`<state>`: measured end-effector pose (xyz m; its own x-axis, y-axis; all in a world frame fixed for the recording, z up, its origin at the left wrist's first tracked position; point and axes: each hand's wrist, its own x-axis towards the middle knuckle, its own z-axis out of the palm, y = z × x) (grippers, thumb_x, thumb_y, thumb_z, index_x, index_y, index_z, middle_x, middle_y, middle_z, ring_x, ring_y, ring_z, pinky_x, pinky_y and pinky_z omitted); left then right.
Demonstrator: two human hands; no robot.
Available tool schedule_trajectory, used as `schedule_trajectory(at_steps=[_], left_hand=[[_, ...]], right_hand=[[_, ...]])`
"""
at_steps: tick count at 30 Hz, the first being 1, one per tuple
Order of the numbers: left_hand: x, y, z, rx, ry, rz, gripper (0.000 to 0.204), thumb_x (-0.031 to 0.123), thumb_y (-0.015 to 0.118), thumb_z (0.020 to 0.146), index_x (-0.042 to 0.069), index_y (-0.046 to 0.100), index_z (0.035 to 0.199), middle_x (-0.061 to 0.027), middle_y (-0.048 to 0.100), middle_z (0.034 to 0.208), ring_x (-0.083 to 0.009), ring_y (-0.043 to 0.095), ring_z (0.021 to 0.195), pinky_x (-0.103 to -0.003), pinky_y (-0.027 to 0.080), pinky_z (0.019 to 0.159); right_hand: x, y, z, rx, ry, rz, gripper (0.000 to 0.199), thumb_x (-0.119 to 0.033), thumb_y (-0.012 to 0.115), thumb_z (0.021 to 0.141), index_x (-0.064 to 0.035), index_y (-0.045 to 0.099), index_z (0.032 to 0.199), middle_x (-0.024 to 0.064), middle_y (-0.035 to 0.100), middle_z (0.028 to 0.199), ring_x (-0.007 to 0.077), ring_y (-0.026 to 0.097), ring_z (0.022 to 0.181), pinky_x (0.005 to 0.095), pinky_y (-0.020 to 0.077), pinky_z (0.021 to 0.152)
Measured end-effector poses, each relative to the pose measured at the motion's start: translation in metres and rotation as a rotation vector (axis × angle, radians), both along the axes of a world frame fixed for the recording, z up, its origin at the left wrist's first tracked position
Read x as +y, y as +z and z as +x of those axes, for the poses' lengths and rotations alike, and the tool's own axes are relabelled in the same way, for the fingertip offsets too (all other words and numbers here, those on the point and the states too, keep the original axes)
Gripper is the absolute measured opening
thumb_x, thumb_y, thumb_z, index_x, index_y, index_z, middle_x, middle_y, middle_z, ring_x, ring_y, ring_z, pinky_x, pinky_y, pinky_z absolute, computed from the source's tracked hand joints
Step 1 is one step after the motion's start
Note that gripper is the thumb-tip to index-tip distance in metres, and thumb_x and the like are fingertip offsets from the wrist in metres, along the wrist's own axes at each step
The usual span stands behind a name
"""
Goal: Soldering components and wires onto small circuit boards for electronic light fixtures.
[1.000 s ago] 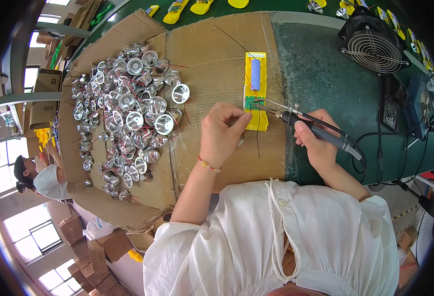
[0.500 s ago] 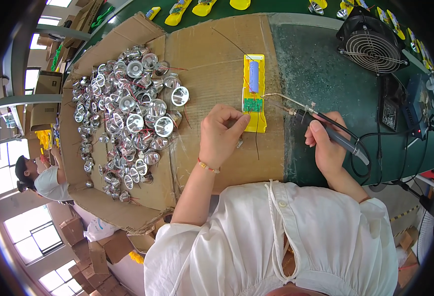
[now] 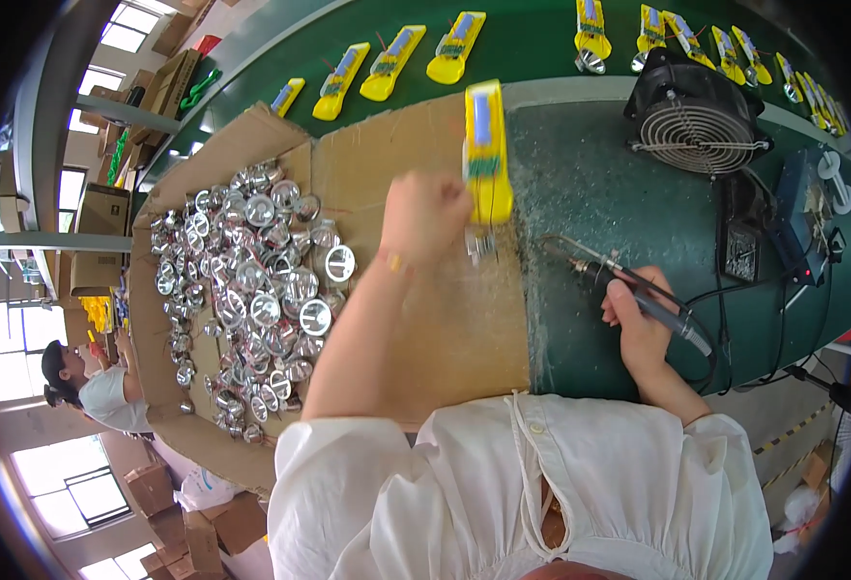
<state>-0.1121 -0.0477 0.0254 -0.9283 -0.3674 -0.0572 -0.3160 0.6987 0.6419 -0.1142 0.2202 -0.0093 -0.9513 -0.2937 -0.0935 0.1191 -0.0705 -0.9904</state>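
My left hand [image 3: 427, 220] grips the lower end of a yellow plastic housing [image 3: 484, 153] with a blue cell and a green board in it, lifted above the cardboard sheet [image 3: 425, 319]. A small silver part hangs just under the housing. My right hand [image 3: 638, 324] holds a soldering iron [image 3: 611, 280] by its black handle, low over the green bench, tip pointing left and apart from the housing.
A pile of several silver reflector cups [image 3: 251, 290] lies on the cardboard at left. A row of yellow housings [image 3: 396, 63] runs along the green belt at the back. A black fan [image 3: 694, 114] and cables stand at right. A person [image 3: 97, 391] sits at far left.
My left hand has lifted the yellow housing off the cardboard and moved it away from me. The soldering iron has drawn back to the right, away from the board.
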Motion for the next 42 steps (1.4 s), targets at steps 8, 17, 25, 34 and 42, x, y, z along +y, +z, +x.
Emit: schedule_trajectory(at_steps=[8,17,25,34,42], left_hand=[[-0.068,-0.014,-0.158,0.096,0.208,-0.493,0.069,0.047,0.07,0.062,0.007,0.049,0.113,-0.0156,0.06,0.103,-0.0267,0.058,0.095,-0.035,0.045,0.083],[-0.024,-0.005,-0.023,0.142,0.078,-0.443,0.054,0.044,0.072,0.062,0.008,0.052,0.097,-0.0142,0.06,0.085,-0.0292,0.06,0.083,-0.038,0.047,0.071],[-0.022,0.017,0.075,0.202,0.172,-0.485,0.038,0.028,0.063,0.075,0.003,0.055,0.103,-0.0137,0.058,0.099,-0.0298,0.056,0.09,-0.041,0.043,0.078],[-0.111,0.002,0.07,-0.104,0.207,-0.988,0.012,0.02,0.059,0.076,0.011,0.066,0.074,-0.0062,0.065,0.076,-0.0225,0.061,0.079,-0.039,0.039,0.08],[0.006,0.013,0.122,0.205,0.154,0.047,0.014,0.012,0.063,0.078,0.0,0.066,0.082,-0.0121,0.064,0.071,-0.0164,0.061,0.061,-0.028,0.047,0.058]], right_hand=[[-0.005,-0.002,0.0,-0.075,0.0,-0.019,0.013,-0.005,0.063,0.078,-0.0002,0.052,0.083,0.0069,0.058,0.065,0.0088,0.054,0.053,0.0216,0.0448,0.048],[-0.005,0.001,-0.004,-0.113,0.023,0.019,0.013,-0.009,0.062,0.08,-0.0014,0.052,0.086,0.0065,0.057,0.066,0.0083,0.053,0.054,0.0206,0.0428,0.048],[-0.009,-0.009,-0.005,-0.027,-0.004,-0.016,0.016,-0.013,0.061,0.082,-0.0017,0.051,0.085,0.0053,0.056,0.064,0.0072,0.05,0.051,0.0186,0.0395,0.046],[-0.008,0.001,0.015,0.12,-0.007,0.038,0.017,-0.015,0.061,0.082,-0.0021,0.05,0.086,0.0053,0.056,0.064,0.0082,0.051,0.051,0.0188,0.0395,0.045],[-0.014,0.01,0.019,0.205,0.13,0.002,0.017,-0.009,0.066,0.077,-0.0002,0.053,0.084,0.0043,0.059,0.067,0.0071,0.053,0.055,0.0202,0.0423,0.05]])
